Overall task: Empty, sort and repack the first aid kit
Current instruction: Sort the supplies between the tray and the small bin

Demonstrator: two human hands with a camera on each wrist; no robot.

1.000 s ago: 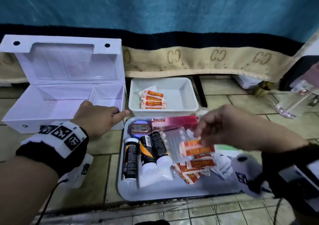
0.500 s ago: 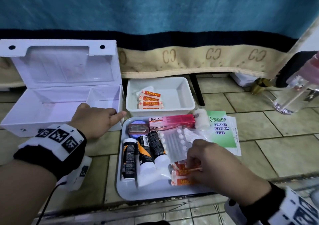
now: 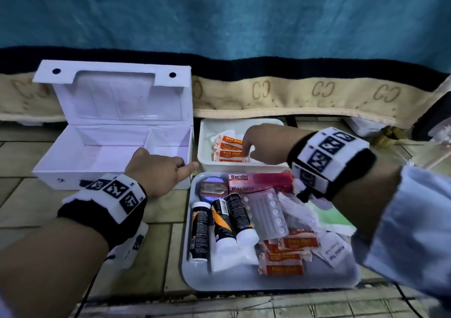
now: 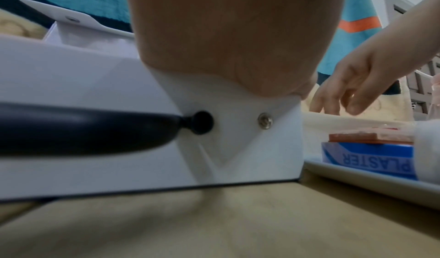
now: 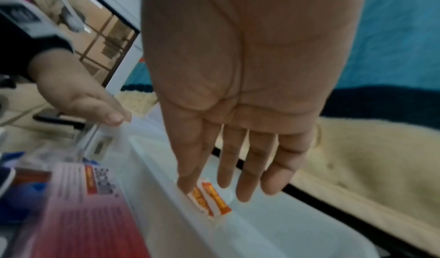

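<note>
Our right hand (image 3: 263,144) reaches forward over the small white tub (image 3: 266,127), palm down, wrist band toward the camera. In the right wrist view the fingers (image 5: 252,160) hang straight and slightly spread, tips just above the plaster strips (image 3: 228,148) lying in the tub; the forefinger tip is touching or nearly touching one strip, we cannot tell which. Nothing is pinched.

Our left hand (image 3: 156,169) rests on the front right corner of the open first aid kit box (image 3: 102,154), fingers loosely curled over the rim, forefinger pointing toward the tub. The box sits on the tiled floor left of the tub, lid up, both compartments bare.

The grey tray (image 3: 234,281) lies in front of the tub. On it: three tubes (image 3: 219,225) side by side, a Bacidin carton (image 3: 258,182), a blister pack (image 3: 266,214), more plaster strips (image 3: 285,256) at the near right, an alcohol pad sachet (image 3: 336,250).

Against half a second ago: the right hand was down on the tray's plaster pile; now it is over the tub. The left hand has not shifted. The tub's stack of strips looks one higher, though blur leaves that uncertain.
</note>
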